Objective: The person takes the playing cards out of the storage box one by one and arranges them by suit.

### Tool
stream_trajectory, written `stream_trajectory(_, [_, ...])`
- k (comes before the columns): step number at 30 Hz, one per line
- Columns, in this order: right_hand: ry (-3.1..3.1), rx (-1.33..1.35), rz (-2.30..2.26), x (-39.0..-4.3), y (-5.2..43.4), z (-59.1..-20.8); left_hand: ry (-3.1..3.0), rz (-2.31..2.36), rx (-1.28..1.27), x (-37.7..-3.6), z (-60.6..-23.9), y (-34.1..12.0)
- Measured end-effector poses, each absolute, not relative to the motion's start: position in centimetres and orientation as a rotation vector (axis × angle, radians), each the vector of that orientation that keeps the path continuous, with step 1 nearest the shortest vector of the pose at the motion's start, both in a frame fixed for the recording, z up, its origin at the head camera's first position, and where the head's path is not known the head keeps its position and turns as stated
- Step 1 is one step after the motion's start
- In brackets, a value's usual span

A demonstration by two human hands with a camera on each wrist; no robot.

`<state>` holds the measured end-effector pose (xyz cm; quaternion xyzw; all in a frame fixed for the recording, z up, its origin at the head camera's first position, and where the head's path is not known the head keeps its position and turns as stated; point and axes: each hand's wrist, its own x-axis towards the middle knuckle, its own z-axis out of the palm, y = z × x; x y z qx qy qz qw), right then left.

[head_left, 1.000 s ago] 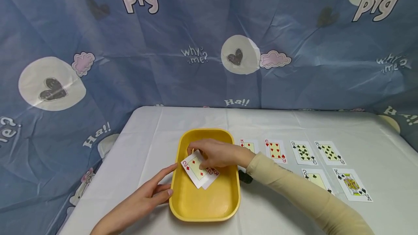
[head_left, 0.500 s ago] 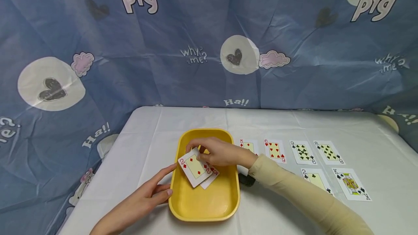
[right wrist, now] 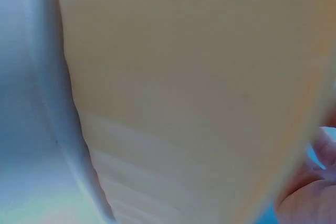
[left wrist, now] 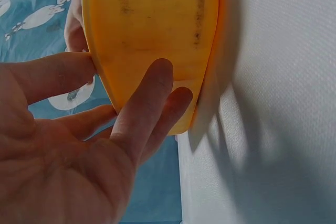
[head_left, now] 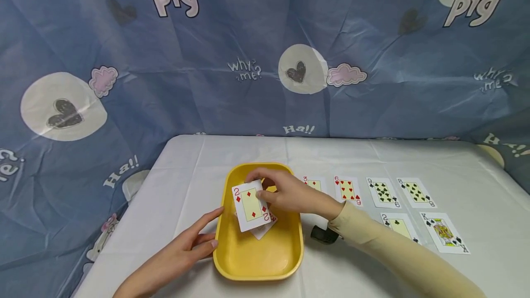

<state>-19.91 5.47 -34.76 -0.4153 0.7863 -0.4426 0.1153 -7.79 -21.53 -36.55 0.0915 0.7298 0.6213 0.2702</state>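
My right hand (head_left: 285, 192) pinches a two of diamonds card (head_left: 251, 206) between thumb and fingers, face up over the yellow tray (head_left: 258, 274). Beneath it, partly hidden, another red-marked card (head_left: 262, 231) lies in the tray. Against the tray's left side rests my left hand (head_left: 188, 245); its fairly straight fingers touch the rim and outer wall. In the left wrist view the fingers (left wrist: 149, 98) press on the scuffed wall. The tray's blurred wall fills most of the right wrist view, with part of a hand (right wrist: 310, 200) at the lower right.
Right of the tray, face-up cards lie in two rows, including a six of hearts (head_left: 348, 191), nine of clubs (head_left: 383, 192), eight (head_left: 416, 192), two of clubs (head_left: 399, 227) and king of spades (head_left: 445, 232). A black device (head_left: 324, 235) sits by the right cuff. Printed blue cloth (head_left: 248, 105) hangs behind.
My right hand has raised the two of diamonds off the card below and turned it more upright, shifting slightly right. The left hand stays at the tray's side.
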Motion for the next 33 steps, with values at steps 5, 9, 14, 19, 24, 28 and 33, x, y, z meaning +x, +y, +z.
stream_trajectory(5, [2.223,-1.079,-1.445,-19.4,7.1,-34.2,1.953,1.672,0.233,-7.9,-36.6,-21.6])
stream_trajectory(9, [2.195,-1.001,-1.523,-19.2,8.7,-33.8,1.949,1.668,0.234,-7.9,-36.5,-21.6])
stream_trajectory(14, [2.215,-0.915,-1.598,-18.7,10.9,-33.9,1.948,1.657,0.233,-7.9,-36.6,-21.7])
stream_trajectory(19, [2.25,-0.785,-1.663,-18.2,13.3,-34.2,1.949,1.654,0.222,-7.9,-36.6,-21.8])
stream_trajectory(24, [2.36,-0.684,-1.662,-17.8,15.5,-35.1,1.948,1.649,0.201,-8.0,-36.6,-21.8])
stream_trajectory(28, [2.408,-0.595,-1.633,-17.4,16.9,-36.0,1.953,1.645,0.189,-8.0,-36.6,-21.7])
stream_trajectory(33, [2.46,-0.586,-1.498,-16.9,18.1,-37.7,1.951,1.649,0.194,-8.0,-36.5,-21.7])
